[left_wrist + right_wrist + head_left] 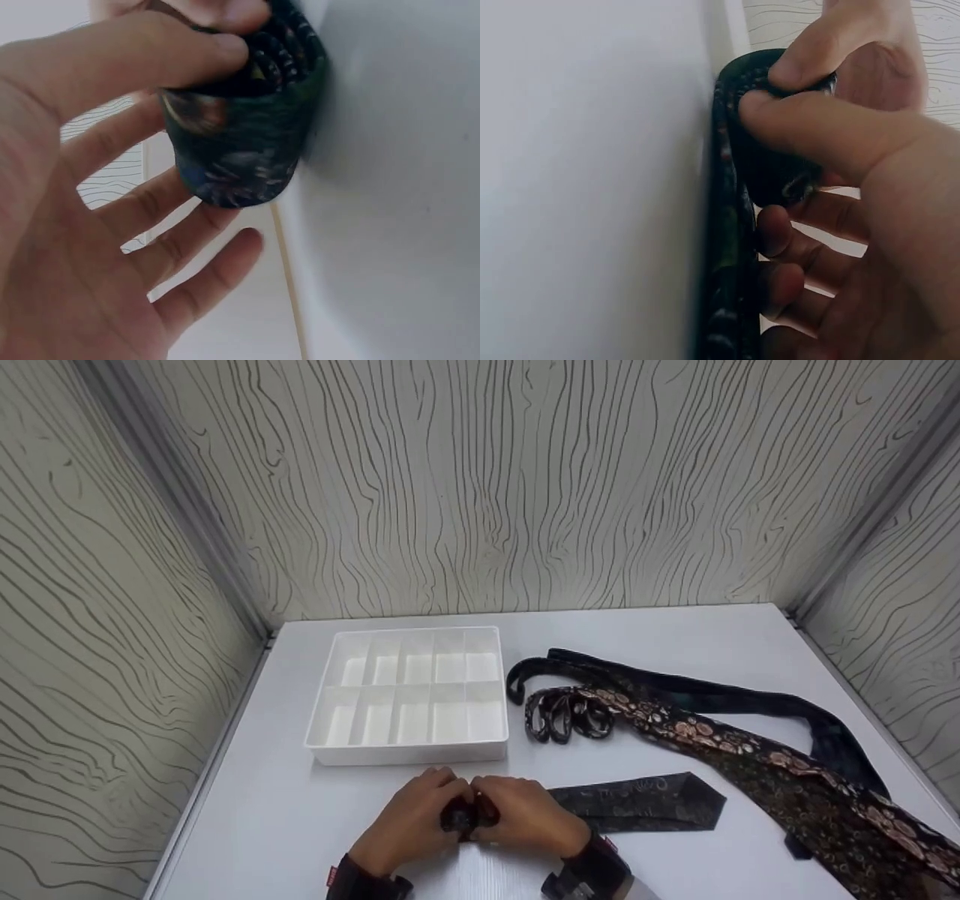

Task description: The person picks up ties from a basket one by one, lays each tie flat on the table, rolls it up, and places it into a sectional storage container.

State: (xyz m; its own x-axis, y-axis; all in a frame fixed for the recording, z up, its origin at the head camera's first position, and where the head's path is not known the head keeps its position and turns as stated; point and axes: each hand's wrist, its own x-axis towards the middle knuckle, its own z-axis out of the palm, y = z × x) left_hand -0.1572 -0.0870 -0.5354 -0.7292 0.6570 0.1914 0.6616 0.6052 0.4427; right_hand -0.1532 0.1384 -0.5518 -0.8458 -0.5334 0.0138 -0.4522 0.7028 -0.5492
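Observation:
A dark patterned necktie (637, 804) lies near the front of the table, its pointed end out to the right. Its other part is wound into a roll (240, 146) that stands on edge between both hands. My left hand (420, 811) pinches the roll from the left, thumb on the coiled side, with the lower fingers spread in the left wrist view. From the right, my right hand (529, 814) grips the same roll, thumb on the coils (780, 161) and fingers curled beside the flat strip. The fingers hide part of the roll in the head view.
Behind the hands stands a white divided tray (409, 754) with several compartments. Several more neckties lie at the right, including a floral one (690, 731) with a looped end and a dark blue-green one (750, 697). Wood-patterned walls (480, 495) enclose the white table (262, 780).

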